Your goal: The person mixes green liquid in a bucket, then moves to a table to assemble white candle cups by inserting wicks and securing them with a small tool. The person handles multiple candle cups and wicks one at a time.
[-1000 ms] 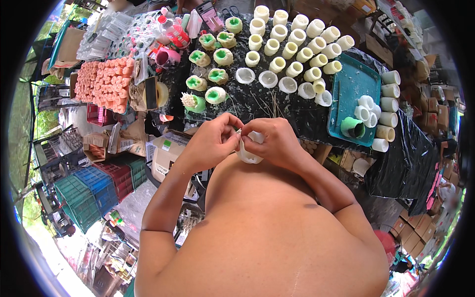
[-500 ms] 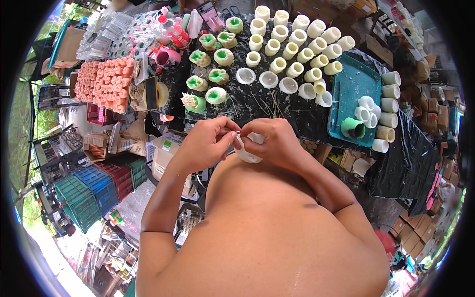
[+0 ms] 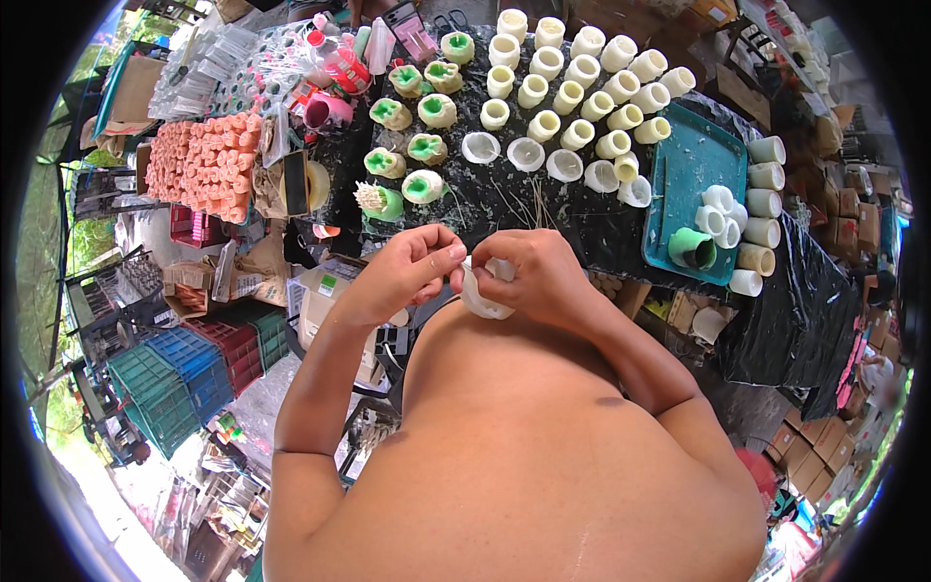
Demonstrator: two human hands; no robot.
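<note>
A whitish translucent cup (image 3: 481, 301) is tilted close against my belly. My right hand (image 3: 539, 274) grips it by the rim, fingers bent over its edge. Just left of the rim, my left hand (image 3: 400, 276) has thumb and forefinger pinched together; what they hold, if anything, is too small to make out. On the table beyond my hands stand a row of similar translucent cups (image 3: 527, 155) and several cream-coloured, hollow cylinders (image 3: 580, 134). Cream moulds with green insides (image 3: 424, 186) stand further left, with a green cup full of thin sticks (image 3: 379, 202) nearest me.
A teal tray (image 3: 662, 209) at the right carries small white cups and a green cup (image 3: 691, 249). Pale cylinders (image 3: 763, 205) line its outer side. Peach-coloured pieces (image 3: 204, 165) are stacked at the left. Plastic crates (image 3: 184, 364) stand lower left. Black sheeting (image 3: 485, 209) covers the table.
My left hand has drawn slightly up and left, its fingertips parting from my right fingers at the cup's rim. My right hand keeps the cup in nearly the same place.
</note>
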